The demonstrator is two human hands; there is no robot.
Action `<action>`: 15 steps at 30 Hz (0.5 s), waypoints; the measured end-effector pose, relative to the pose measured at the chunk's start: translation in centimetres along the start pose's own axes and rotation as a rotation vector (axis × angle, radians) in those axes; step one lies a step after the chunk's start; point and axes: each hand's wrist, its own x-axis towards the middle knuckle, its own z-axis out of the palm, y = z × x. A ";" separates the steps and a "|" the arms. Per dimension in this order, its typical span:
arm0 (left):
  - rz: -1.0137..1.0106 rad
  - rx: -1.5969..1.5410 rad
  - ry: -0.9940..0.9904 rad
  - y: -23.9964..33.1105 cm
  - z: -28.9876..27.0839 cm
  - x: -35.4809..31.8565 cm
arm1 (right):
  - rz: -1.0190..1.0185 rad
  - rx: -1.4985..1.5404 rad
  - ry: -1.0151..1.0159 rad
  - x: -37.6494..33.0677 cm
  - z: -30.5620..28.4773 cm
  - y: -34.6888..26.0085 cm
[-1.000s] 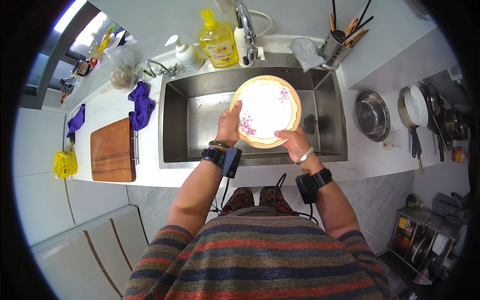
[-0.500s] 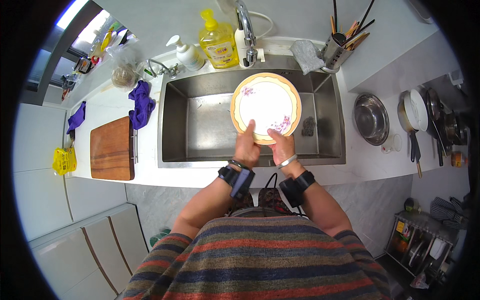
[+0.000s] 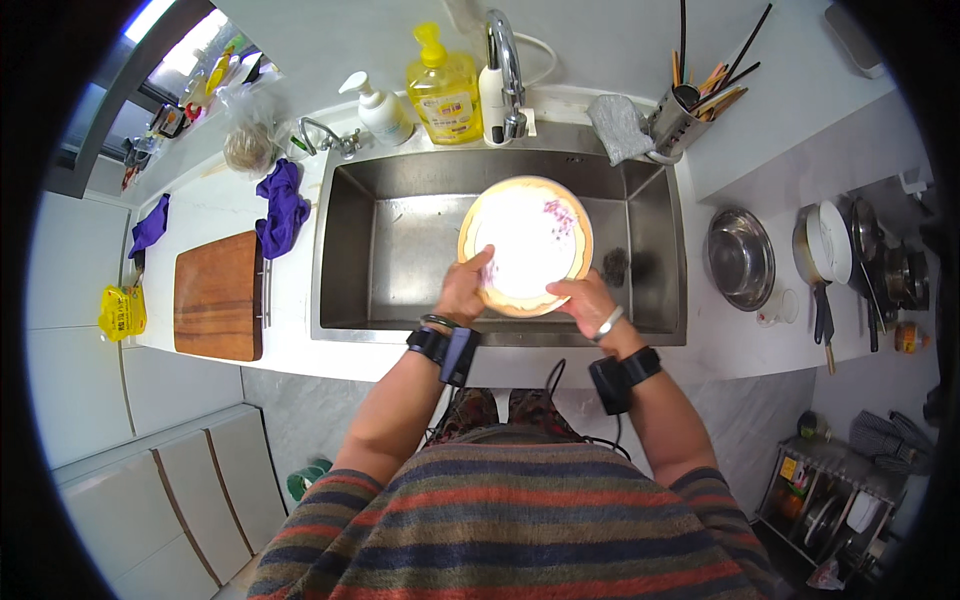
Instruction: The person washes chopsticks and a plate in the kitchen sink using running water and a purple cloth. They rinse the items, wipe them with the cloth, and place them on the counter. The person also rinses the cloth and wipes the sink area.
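Over the steel sink (image 3: 400, 330) I hold a round white plate (image 3: 525, 240) with an orange-yellow rim and pink flower prints. My left hand (image 3: 463, 290) grips its lower left edge, thumb lying on the upper face. On the lower right edge my right hand (image 3: 588, 301) is closed too, its thumb across the rim. The fingers beneath the plate are hidden. A dark scouring pad (image 3: 614, 266) lies on the sink floor to the right of the plate. Behind the plate stands the chrome faucet (image 3: 510, 85).
A yellow soap bottle (image 3: 445, 100) and a white pump bottle (image 3: 382, 115) stand behind the sink. Left lie a wooden cutting board (image 3: 217, 297) and a purple cloth (image 3: 283, 210). Right are a steel bowl (image 3: 740, 258), a glass cup (image 3: 778, 307) and a utensil holder (image 3: 680, 125).
The plate has turned clockwise in my hands and come slightly toward me. My hands have moved farther apart along its rim.
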 end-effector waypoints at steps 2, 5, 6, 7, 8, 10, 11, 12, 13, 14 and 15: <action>0.046 0.016 -0.012 0.8 -2.2 1.3 | 0.014 -0.235 -0.076 1.7 -3.1 -1.7; 0.077 -0.072 0.051 0.9 -4.7 2.1 | -0.288 -0.640 0.030 5.6 -5.4 -4.9; 0.067 -0.095 0.137 0.8 -5.1 2.1 | -0.456 -0.848 -0.010 7.2 -5.1 -6.5; 0.062 -0.132 0.168 0.5 -5.3 1.9 | -0.518 -1.047 -0.047 8.5 -4.6 -8.0; 0.035 -0.180 0.203 0.2 -5.4 1.7 | -0.585 -1.237 -0.077 9.7 -3.9 -9.5; 0.069 -0.166 0.221 -0.2 -5.2 1.1 | -0.632 -1.509 -0.111 12.2 -2.3 -11.4; 0.084 -0.176 0.224 -0.2 -5.1 0.9 | -0.611 -1.589 -0.113 13.4 -1.3 -11.8; 0.137 -0.176 0.227 -0.3 -5.0 0.8 | -0.569 -1.678 -0.090 14.4 -0.3 -12.1; 0.113 -0.186 0.230 -0.1 -4.9 0.8 | -0.586 -1.715 -0.108 15.2 0.4 -12.3; 0.128 -0.186 0.232 0.0 -4.8 0.9 | -0.551 -1.792 -0.127 15.7 0.9 -12.4; 0.151 -0.190 0.212 0.2 -4.7 1.1 | -0.497 -1.878 -0.128 16.3 1.2 -12.4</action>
